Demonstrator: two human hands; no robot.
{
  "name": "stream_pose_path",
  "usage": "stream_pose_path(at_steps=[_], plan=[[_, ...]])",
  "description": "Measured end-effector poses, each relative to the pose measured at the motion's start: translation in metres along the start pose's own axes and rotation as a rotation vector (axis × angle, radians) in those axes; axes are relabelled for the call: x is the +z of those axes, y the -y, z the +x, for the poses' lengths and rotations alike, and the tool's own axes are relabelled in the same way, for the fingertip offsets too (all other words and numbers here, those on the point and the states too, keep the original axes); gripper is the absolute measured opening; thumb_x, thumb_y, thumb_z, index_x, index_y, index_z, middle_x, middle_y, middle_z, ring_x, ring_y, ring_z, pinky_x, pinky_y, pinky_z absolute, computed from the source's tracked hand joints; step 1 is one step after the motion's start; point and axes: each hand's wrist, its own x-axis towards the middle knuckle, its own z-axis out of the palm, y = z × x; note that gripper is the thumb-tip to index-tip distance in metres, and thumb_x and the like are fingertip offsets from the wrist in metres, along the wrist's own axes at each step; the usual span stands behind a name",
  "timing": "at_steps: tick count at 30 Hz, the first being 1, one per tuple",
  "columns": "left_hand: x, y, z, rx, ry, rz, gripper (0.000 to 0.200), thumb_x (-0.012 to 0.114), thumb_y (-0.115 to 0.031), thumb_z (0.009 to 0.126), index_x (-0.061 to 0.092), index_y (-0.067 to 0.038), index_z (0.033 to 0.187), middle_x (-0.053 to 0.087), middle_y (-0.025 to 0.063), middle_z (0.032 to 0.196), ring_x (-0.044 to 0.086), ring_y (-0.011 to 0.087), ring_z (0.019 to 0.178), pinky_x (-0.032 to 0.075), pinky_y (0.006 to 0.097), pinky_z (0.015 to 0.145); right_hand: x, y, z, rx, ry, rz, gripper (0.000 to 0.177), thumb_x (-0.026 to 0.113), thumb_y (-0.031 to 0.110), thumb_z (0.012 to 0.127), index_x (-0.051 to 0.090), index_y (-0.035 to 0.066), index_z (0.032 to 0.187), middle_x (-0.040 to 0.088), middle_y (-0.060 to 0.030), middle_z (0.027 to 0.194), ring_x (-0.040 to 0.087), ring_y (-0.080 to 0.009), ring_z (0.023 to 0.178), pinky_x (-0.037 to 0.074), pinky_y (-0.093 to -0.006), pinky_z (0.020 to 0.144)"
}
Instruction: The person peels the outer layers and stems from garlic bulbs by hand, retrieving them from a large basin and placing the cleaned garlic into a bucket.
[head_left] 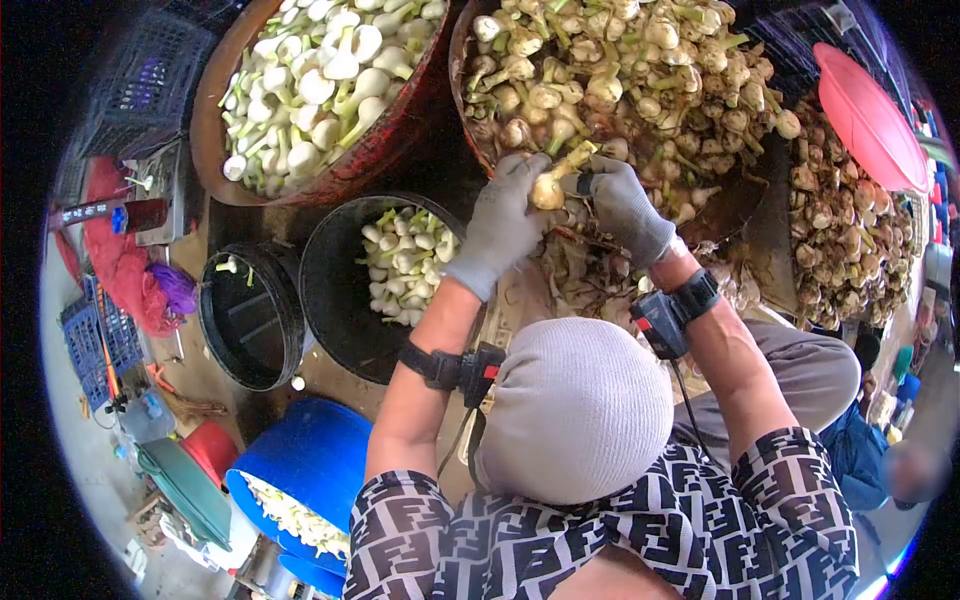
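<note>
My left hand [505, 215], in a grey glove, is closed around a garlic bulb [548, 193] whose yellowish stem points up and to the right. Close beside the bulb is my right hand [628, 208], also gloved, its fingers curled together. A short dark piece [583, 185] shows at these fingers; I cannot tell what it is. Both hands are at the near rim of a large round tub [457, 80] heaped with brownish, unpeeled garlic [650, 70]. Below them lies a pile of loose garlic skins [590, 272].
At upper left, a red tub [405, 135] holds clean white garlic. A black bucket [330, 300] with more white bulbs stands beside a smaller black bucket [215, 330]. More unpeeled garlic [850, 230] is piled at right under a pink basin [870, 115]. A blue barrel [325, 440] is lower left.
</note>
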Motion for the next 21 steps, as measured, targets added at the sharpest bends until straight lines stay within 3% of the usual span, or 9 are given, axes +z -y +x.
stream_pose_path(at_steps=[3,9,14,16,18,21], plan=[[-0.004,-0.003,0.001,-0.014,0.018,-0.005,0.059,0.073,-0.009,0.063,0.05,-0.006,0.116,0.051,0.0148,0.113,0.05,0.0308,0.106,0.041,0.0349,0.09,0.003,-0.006,0.004,0.11,-0.029,0.3,0.019,0.064,0.016,0.079,0.061,-0.003,0.081,0.056,-0.0005,0.063,0.047,-0.0072,0.053,0.037,-0.024,0.045],[0.0,-0.008,0.002,-0.033,0.058,0.017,0.058,0.074,-0.01,0.062,0.05,-0.007,0.115,0.052,0.0138,0.112,0.051,0.0299,0.105,0.042,0.0342,0.089,0.004,0.001,0.002,0.126,-0.1,0.052,0.019,0.065,0.017,0.079,0.062,-0.002,0.076,0.054,0.0004,0.062,0.047,-0.0071,0.052,0.037,-0.0249,0.045],[0.003,0.0,0.003,-0.007,0.033,-0.033,0.054,0.075,-0.014,0.063,0.054,-0.009,0.112,0.055,0.0119,0.109,0.052,0.0292,0.104,0.042,0.034,0.09,-0.006,-0.007,0.005,-0.094,0.043,-0.109,0.017,0.066,0.015,0.076,0.063,-0.001,0.077,0.058,-0.0012,0.065,0.052,-0.0109,0.056,0.041,-0.0258,0.05],[0.001,0.003,0.003,-0.017,0.023,-0.076,0.053,0.076,-0.017,0.063,0.055,-0.009,0.111,0.056,0.0112,0.109,0.054,0.0274,0.104,0.042,0.0332,0.09,-0.012,-0.007,0.006,-0.404,0.08,-0.361,0.014,0.066,0.013,0.073,0.064,0.001,0.079,0.06,-0.0037,0.066,0.055,-0.0153,0.057,0.044,-0.0272,0.053],[-0.001,0.003,0.002,-0.043,0.015,-0.143,0.052,0.076,-0.021,0.064,0.056,-0.009,0.11,0.058,0.0104,0.109,0.055,0.0255,0.102,0.042,0.0326,0.089,-0.022,-0.002,0.005,-0.955,0.124,-0.886,0.013,0.067,0.011,0.07,0.065,0.003,0.081,0.062,-0.0067,0.069,0.058,-0.0203,0.06,0.046,-0.0291,0.057],[-0.001,0.002,0.002,-0.126,0.023,-0.295,0.048,0.073,-0.028,0.069,0.057,-0.008,0.109,0.059,0.0088,0.107,0.056,0.0222,0.1,0.043,0.032,0.088,-0.026,-0.006,0.006,-1.019,0.09,-0.907,0.017,0.066,0.007,0.066,0.066,0.007,0.084,0.062,-0.0095,0.072,0.059,-0.025,0.065,0.047,-0.0313,0.061]])
